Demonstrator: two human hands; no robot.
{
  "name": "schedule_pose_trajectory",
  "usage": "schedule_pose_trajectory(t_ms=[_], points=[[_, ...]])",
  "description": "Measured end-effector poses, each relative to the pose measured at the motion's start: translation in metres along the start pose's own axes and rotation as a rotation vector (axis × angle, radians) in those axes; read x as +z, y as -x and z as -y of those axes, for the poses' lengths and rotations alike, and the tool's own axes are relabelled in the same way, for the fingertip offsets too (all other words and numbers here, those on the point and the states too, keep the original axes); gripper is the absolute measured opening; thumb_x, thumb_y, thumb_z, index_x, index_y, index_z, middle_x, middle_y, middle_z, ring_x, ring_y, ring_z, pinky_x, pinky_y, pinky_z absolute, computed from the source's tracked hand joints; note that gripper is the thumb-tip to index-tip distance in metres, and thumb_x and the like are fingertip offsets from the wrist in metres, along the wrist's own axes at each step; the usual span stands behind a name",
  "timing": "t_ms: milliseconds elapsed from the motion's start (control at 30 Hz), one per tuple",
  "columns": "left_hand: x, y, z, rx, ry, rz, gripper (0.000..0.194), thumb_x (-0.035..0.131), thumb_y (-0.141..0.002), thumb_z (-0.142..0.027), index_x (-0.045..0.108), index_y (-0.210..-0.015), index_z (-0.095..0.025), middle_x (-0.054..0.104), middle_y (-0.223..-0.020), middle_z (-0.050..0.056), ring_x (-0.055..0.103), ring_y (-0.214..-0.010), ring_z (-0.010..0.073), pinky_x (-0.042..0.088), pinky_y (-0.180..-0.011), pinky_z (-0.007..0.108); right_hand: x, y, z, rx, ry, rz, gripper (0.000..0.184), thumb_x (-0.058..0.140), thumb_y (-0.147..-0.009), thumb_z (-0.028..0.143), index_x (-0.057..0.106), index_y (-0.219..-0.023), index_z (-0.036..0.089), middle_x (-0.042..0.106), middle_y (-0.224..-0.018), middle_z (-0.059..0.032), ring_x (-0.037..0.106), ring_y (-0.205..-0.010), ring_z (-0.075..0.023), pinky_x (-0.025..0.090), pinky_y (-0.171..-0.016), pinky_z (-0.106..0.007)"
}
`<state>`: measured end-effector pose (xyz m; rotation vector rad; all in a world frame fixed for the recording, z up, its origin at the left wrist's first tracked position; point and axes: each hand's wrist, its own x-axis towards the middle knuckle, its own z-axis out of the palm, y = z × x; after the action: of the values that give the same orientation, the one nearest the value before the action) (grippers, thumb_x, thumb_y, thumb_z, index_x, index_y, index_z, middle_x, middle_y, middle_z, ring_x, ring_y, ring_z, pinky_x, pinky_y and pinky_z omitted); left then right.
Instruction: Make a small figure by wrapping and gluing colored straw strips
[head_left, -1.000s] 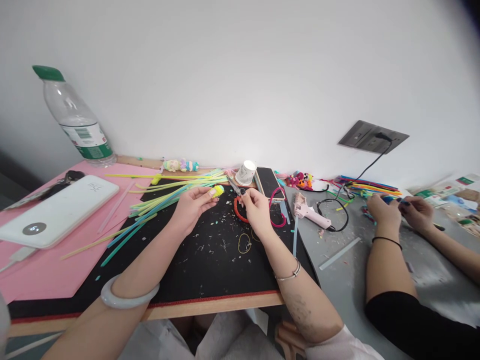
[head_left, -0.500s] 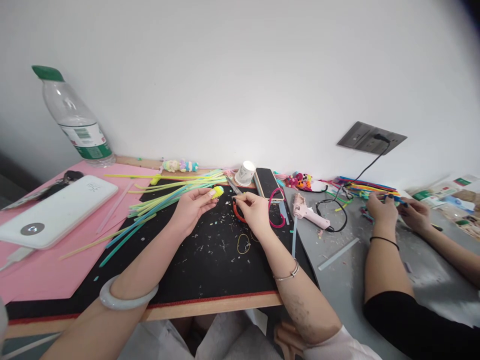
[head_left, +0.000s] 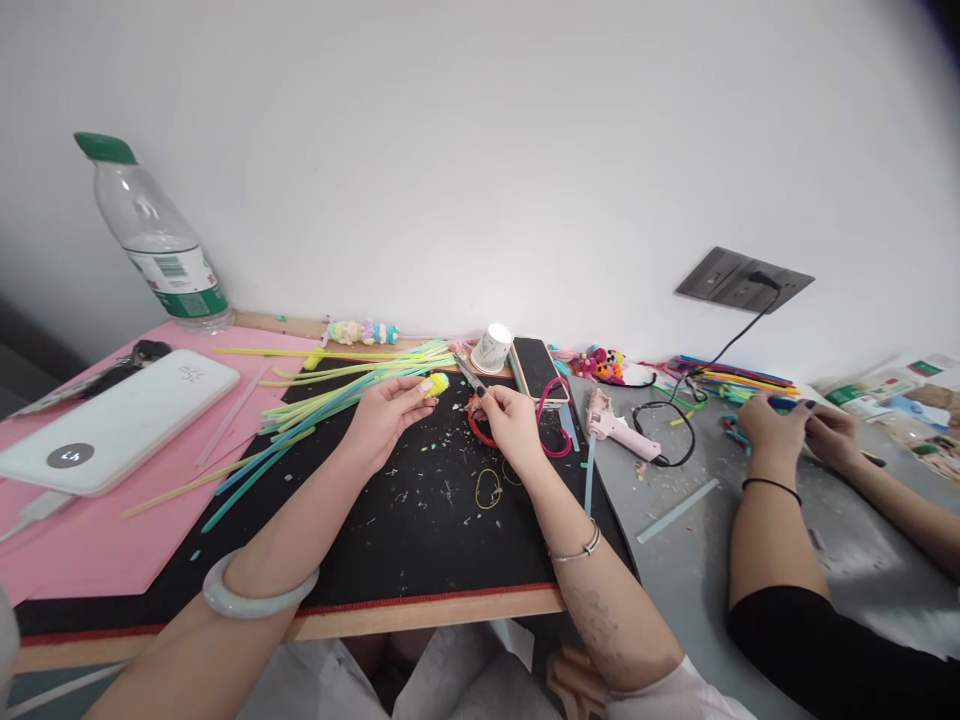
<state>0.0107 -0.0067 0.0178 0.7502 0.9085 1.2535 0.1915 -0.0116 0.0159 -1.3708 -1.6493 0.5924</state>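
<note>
My left hand (head_left: 390, 410) pinches a small fuzzy yellow and mint piece (head_left: 436, 385), which looks like shaped pipe cleaner, between thumb and fingertips. Just to its right, my right hand (head_left: 511, 422) is closed on a pair of scissors (head_left: 470, 376) near the pivot. The blades point away toward the wall, and the red handles (head_left: 481, 428) show below my fingers. Yellow, green and blue pipe cleaners (head_left: 315, 400) lie spread beside my left hand. Under both hands is a black mat (head_left: 420, 530) strewn with fluff scraps, with a thin elastic band (head_left: 488, 489) on it.
A paper cup (head_left: 492, 348), a phone (head_left: 538, 368) and a pink headband-like loop (head_left: 553, 440) are beyond my right hand. A pink glue gun (head_left: 619, 428) lies right, its cord plugged in. Left are a power bank (head_left: 127, 420) and bottle (head_left: 165, 240). A co-worker's hands (head_left: 776, 440) work at far right.
My right hand has closed more firmly around the scissors, which have shifted slightly. My left hand keeps its pinch on the yellow piece. The co-worker's hands have moved a little.
</note>
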Motion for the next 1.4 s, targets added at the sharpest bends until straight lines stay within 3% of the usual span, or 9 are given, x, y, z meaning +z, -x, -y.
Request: schedule_pose_trajectory(t_ms=[200,333,633,867,1000,1300,1400], points=[[0.001,0.002,-0.001,0.006,0.0,-0.002,0.027,0.077,-0.059,-0.026,0.066,-0.079,-0.013,0.068,-0.075,0.003,0.063,-0.069,0.0111,0.051,-0.071,0.025,0.003,0.001,0.0,-0.048,-0.045,-0.029,0.01,0.056,-0.074,0.02,0.062,-0.065,0.018,0.07,-0.079,-0.0045,0.065,-0.074,-0.0185,0.049,-0.072,-0.029],[0.0,0.0,0.0,0.007,-0.017,-0.005,0.029,0.078,-0.059,-0.026,0.066,-0.082,-0.013,0.069,-0.076,0.003,0.064,-0.07,0.0117,0.052,-0.072,0.025,0.003,0.0,-0.004,0.002,-0.048,-0.057,0.012,0.06,-0.071,0.022,0.059,-0.059,0.018,0.069,-0.073,-0.0034,0.065,-0.071,-0.0187,0.049,-0.069,-0.029],[0.0,-0.001,0.001,0.002,-0.003,-0.01,0.029,0.078,-0.059,-0.026,0.065,-0.081,-0.013,0.069,-0.076,0.003,0.064,-0.069,0.0116,0.052,-0.072,0.025,0.003,-0.002,-0.008,0.022,-0.042,0.039,0.024,0.045,-0.084,0.027,0.064,-0.074,0.018,0.069,-0.072,-0.0036,0.064,-0.067,-0.017,0.048,-0.067,-0.028],[0.0,0.001,0.0,0.002,-0.02,0.008,0.028,0.077,-0.061,-0.027,0.065,-0.082,-0.013,0.067,-0.073,0.003,0.063,-0.069,0.0116,0.051,-0.075,0.028,0.004,-0.001,-0.004,-0.002,-0.027,0.002,0.009,0.059,-0.071,0.022,0.059,-0.063,0.018,0.069,-0.074,-0.003,0.063,-0.068,-0.0168,0.048,-0.068,-0.028],[0.001,0.001,-0.001,-0.007,-0.023,0.0,0.028,0.077,-0.061,-0.027,0.064,-0.081,-0.013,0.068,-0.074,0.003,0.063,-0.069,0.0118,0.051,-0.076,0.028,0.003,0.0,-0.002,0.041,-0.048,-0.019,0.014,0.055,-0.074,0.025,0.053,-0.063,0.018,0.063,-0.064,-0.001,0.057,-0.058,-0.0145,0.044,-0.058,-0.026],[0.001,0.002,0.0,-0.005,-0.067,0.06,0.03,0.076,-0.062,-0.031,0.064,-0.083,-0.014,0.068,-0.08,0.004,0.063,-0.07,0.0123,0.051,-0.076,0.03,-0.001,0.002,0.001,-0.042,0.019,-0.001,0.034,0.04,-0.087,0.033,0.031,-0.057,0.02,0.033,-0.051,0.0054,0.031,-0.049,-0.0094,0.026,-0.048,-0.022],[0.004,0.004,-0.001,0.011,-0.123,0.073,0.031,0.076,-0.061,-0.033,0.063,-0.082,-0.014,0.068,-0.078,0.004,0.063,-0.069,0.0124,0.051,-0.076,0.031,0.0,0.002,0.001,-0.041,-0.003,0.012,0.036,0.038,-0.088,0.036,0.03,-0.057,0.02,0.03,-0.052,0.005,0.028,-0.049,-0.0093,0.025,-0.048,-0.022]])
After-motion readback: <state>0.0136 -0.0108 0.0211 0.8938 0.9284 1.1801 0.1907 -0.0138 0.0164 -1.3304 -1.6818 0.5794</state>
